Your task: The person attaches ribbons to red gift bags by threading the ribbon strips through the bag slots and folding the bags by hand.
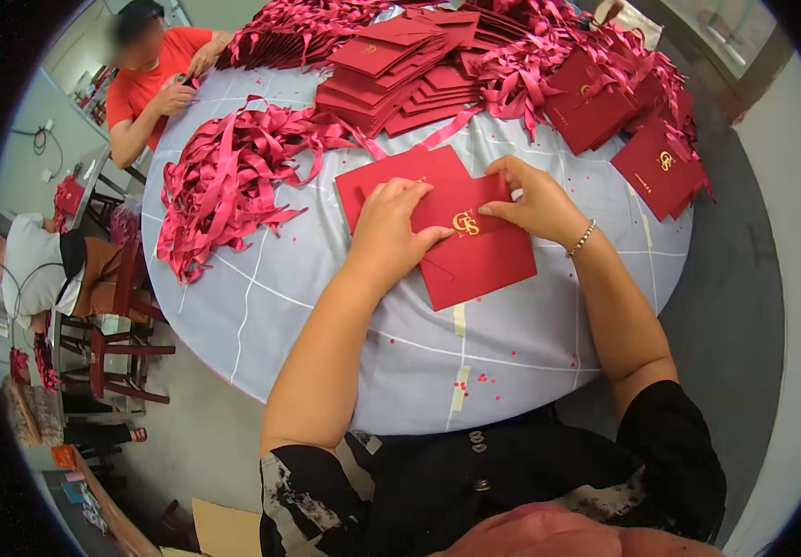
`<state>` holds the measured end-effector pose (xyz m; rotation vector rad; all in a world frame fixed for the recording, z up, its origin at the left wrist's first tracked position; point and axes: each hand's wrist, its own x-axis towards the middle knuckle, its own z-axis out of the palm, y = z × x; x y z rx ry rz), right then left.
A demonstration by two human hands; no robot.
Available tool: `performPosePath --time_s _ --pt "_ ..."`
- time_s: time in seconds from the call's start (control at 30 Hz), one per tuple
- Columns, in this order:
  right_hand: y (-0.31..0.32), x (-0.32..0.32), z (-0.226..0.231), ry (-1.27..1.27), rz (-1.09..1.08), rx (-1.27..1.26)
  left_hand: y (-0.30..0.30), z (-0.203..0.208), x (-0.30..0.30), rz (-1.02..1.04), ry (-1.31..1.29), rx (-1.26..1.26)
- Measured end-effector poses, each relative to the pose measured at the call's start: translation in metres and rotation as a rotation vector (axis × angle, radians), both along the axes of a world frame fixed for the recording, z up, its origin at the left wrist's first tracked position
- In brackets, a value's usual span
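A flat red paper bag [488, 255] with a gold emblem lies tilted on the table before me, a folded crease near its lower left corner. My left hand [391, 223] rests on its left side, thumb and fingers bent onto it. At the upper right edge my right hand [541, 206] pinches it between thumb and curled fingers; anything small in that pinch is hidden. Another red bag [363, 188] shows beneath, reaching out to the upper left. A large heap of loose pink-red ribbons [224, 176] sits to the left of my hands.
The round table [326, 325] has a pale grey checked cloth with tape strips and red dots. Stacked red bags [372, 88] stand at the back; ribboned bags [665, 167] lie right. A person in an orange shirt [163, 74] works across the table. Wooden stools [122, 348] stand left.
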<state>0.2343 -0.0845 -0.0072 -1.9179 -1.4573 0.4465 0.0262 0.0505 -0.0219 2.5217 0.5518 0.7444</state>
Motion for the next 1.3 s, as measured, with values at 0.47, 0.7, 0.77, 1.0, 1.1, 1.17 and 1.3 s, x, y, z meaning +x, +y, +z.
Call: performPosePath --time_s 0.47,0.7,0.77,1.0,1.1,1.17,1.3 --pt "-0.002 -0.015 0.019 0.056 0.096 0.02 -0.007 0.014 -0.005 -0.069 -0.019 0.115" --pt "0.033 -0.011 0.02 0.099 0.076 -0.051 0.004 0.006 -0.009 -0.164 0.139 -0.001" --pt "0.064 -0.012 0.021 -0.045 0.104 -0.029 0.007 0.001 -0.01 -0.215 0.101 0.009" --pt "0.153 0.067 -0.03 -0.842 0.3 0.116 0.011 -0.006 0.001 -0.244 0.062 -0.015" --pt "0.144 0.068 -0.028 -0.641 0.164 -0.057 0.012 -0.011 -0.003 -0.231 0.05 -0.034" --pt "0.126 0.059 -0.022 -0.568 0.092 -0.072 0.013 -0.011 -0.004 -0.219 0.078 -0.031" --pt "0.069 0.069 0.003 -0.57 -0.078 0.109 0.013 -0.005 -0.004 -0.231 0.129 -0.092"
